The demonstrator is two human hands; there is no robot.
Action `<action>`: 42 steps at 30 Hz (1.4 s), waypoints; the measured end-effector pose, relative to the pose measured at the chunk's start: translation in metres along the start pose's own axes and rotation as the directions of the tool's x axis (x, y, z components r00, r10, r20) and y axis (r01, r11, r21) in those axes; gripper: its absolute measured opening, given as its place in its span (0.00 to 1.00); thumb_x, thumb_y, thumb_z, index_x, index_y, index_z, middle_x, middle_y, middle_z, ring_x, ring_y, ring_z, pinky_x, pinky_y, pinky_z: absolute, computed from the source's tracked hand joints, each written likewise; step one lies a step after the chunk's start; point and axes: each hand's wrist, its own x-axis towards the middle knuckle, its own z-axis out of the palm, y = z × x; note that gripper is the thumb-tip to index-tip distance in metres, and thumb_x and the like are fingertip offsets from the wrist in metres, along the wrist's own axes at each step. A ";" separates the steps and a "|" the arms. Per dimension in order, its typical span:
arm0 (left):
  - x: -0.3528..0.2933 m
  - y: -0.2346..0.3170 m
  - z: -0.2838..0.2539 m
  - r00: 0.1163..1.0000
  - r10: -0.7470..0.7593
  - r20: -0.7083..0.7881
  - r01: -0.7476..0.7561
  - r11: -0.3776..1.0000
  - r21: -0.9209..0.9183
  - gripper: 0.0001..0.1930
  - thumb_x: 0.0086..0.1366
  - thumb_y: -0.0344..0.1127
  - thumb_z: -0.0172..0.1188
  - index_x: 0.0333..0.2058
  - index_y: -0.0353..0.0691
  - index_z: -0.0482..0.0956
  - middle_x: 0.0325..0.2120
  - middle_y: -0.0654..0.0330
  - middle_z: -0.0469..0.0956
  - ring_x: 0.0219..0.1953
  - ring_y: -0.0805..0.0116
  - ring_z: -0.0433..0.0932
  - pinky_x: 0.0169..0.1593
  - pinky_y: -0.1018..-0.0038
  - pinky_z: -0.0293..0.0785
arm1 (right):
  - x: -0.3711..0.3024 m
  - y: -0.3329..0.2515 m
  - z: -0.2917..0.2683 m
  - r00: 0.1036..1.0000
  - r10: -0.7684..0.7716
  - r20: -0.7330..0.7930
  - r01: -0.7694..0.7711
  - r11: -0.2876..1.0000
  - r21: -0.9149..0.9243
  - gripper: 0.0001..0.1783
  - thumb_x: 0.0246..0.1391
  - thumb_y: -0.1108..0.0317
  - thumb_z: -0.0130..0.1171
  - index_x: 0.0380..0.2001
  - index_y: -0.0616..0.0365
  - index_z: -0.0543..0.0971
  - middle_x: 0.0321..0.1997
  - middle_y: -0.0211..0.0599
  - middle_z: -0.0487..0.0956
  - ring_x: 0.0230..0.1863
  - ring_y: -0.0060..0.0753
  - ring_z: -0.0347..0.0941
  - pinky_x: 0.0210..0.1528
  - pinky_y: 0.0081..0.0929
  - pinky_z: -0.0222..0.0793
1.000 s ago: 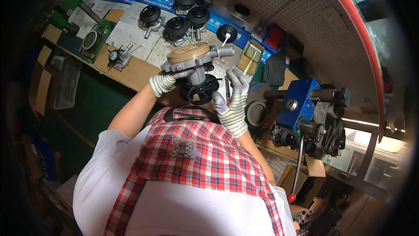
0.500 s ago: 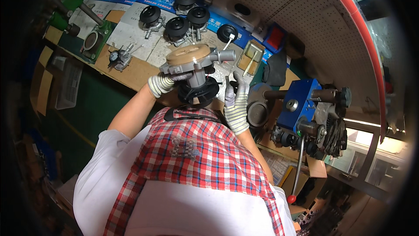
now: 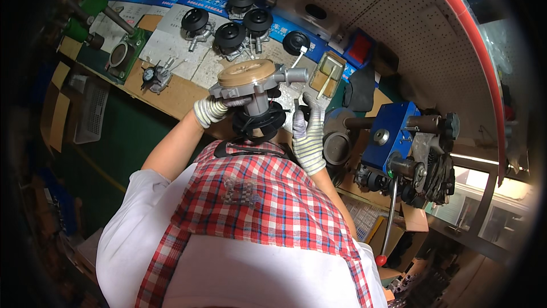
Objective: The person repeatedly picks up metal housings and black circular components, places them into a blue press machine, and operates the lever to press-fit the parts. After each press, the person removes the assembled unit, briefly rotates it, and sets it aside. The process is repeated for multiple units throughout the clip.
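My gloved left hand [image 3: 211,111] grips a blower motor assembly [image 3: 257,101] from its left side, in front of my chest. The assembly has a grey metal housing with a short pipe stub on its right and a round tan disc [image 3: 246,73] on top. Below the housing sits a black fan wheel [image 3: 259,122]. Just right of the assembly is my gloved right hand [image 3: 309,140], its thumb and fingers bent around a small dark piece. The glove mostly hides that piece, so its kind is unclear.
Several black-wheeled motor assemblies [image 3: 231,37] stand on the bench's far side. A smaller metal part [image 3: 158,76] lies to their left, near a green press [image 3: 127,52]. On the right are a brush in a tray [image 3: 327,76] and a blue lever press [image 3: 391,137].
The pattern on the tan disc looks different, while the assembly stays nearly in place. My right thumb has drawn down slightly; my left hand keeps its grip.
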 end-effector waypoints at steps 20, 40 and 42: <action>0.008 -0.023 -0.047 0.977 -0.211 0.032 0.198 0.952 0.233 0.47 0.52 0.47 0.75 0.68 0.38 0.62 0.61 0.53 0.72 0.63 0.58 0.71 0.69 0.60 0.64 | 0.048 -0.011 0.015 0.984 0.078 0.159 -0.115 0.965 0.236 0.24 0.68 0.53 0.54 0.57 0.60 0.73 0.44 0.43 0.82 0.44 0.29 0.79 0.48 0.30 0.73; 0.049 -0.142 -0.136 0.722 -0.681 -0.119 0.424 0.301 0.854 0.33 0.53 0.54 0.73 0.51 0.37 0.77 0.40 0.58 0.82 0.42 0.66 0.78 0.51 0.70 0.73 | -0.042 0.184 0.043 0.871 0.377 -0.315 -0.425 0.258 -0.868 0.17 0.63 0.57 0.49 0.44 0.55 0.80 0.46 0.42 0.76 0.50 0.40 0.73 0.48 0.44 0.72; 0.050 -0.137 -0.133 0.746 -0.654 -0.127 0.365 0.241 0.899 0.37 0.53 0.60 0.72 0.52 0.36 0.78 0.43 0.55 0.82 0.46 0.64 0.78 0.54 0.70 0.72 | -0.027 0.188 0.038 0.828 0.448 -0.336 -0.426 0.115 -0.897 0.16 0.61 0.62 0.50 0.46 0.56 0.80 0.51 0.38 0.73 0.55 0.40 0.69 0.52 0.41 0.69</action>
